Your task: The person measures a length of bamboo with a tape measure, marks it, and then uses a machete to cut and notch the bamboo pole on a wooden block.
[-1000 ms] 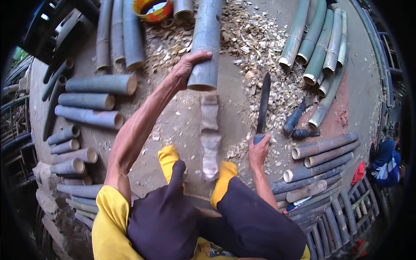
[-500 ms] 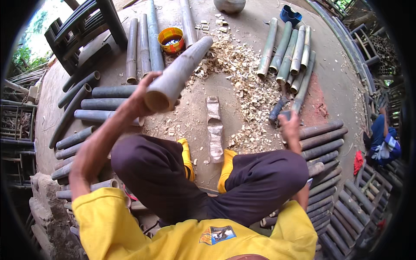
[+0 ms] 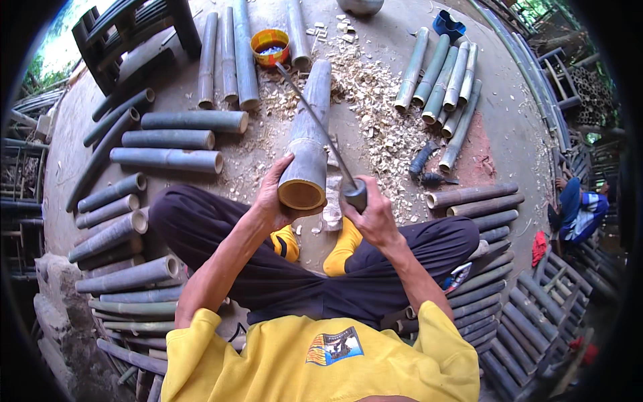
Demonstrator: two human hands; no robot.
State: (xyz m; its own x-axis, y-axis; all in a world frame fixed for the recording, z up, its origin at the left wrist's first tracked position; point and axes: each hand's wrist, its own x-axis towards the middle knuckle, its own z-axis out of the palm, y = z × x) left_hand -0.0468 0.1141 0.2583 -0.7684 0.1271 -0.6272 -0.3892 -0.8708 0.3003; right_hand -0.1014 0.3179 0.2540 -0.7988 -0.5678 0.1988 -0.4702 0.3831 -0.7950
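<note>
1. Left hand [image 3: 273,198] is wrapped around the near, open end of a thick grey-green bamboo culm section [image 3: 307,149], which slopes away from the sitter toward the far floor.
2. Right hand [image 3: 372,216] is shut around the handle of a long, narrow dark-bladed knife [image 3: 315,120]; the blade runs up and to the left across the culm.
3. Risk: the culm is steadied by one hand only, so it could roll or slip, letting the blade glance toward the left fingers just beside it.
4. Risk: the crossed legs and yellow-socked feet [image 3: 315,244] lie directly below the cut end, in the path of a downward slip.
5. Pale wood shavings [image 3: 375,114] on the concrete floor [image 3: 509,134] may let the far end skid.
</note>
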